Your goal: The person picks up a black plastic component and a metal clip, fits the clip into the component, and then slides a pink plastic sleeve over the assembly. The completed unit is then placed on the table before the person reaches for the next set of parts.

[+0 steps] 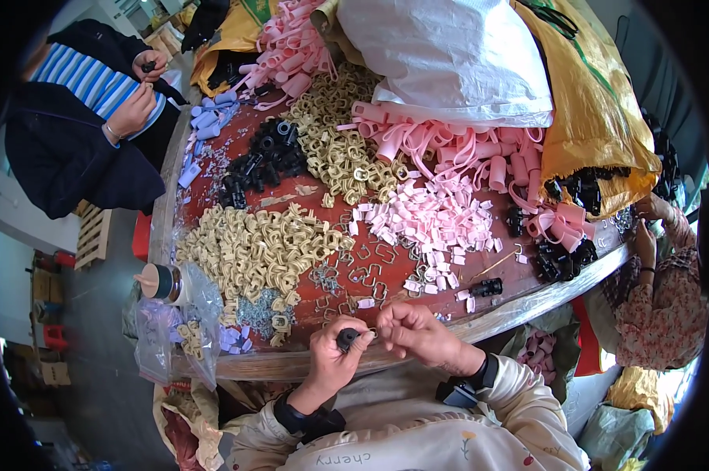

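Observation:
My left hand is closed around a small round black plastic part at the table's near edge. Close beside it, my right hand has its thumb and fingertips pinched together. A small pale bit shows between the hands, too small to name. Just beyond them lie bent wire clips. A heap of cream plastic pieces is to the left, with small grey metal bits at its near side. Small pink plastic pieces are piled to the right, near a black cylindrical part.
A lidded jar and clear plastic bags sit at the table's left edge. Black parts, pink strapped parts, a white sack and a yellow sack fill the far side. People work at left and right.

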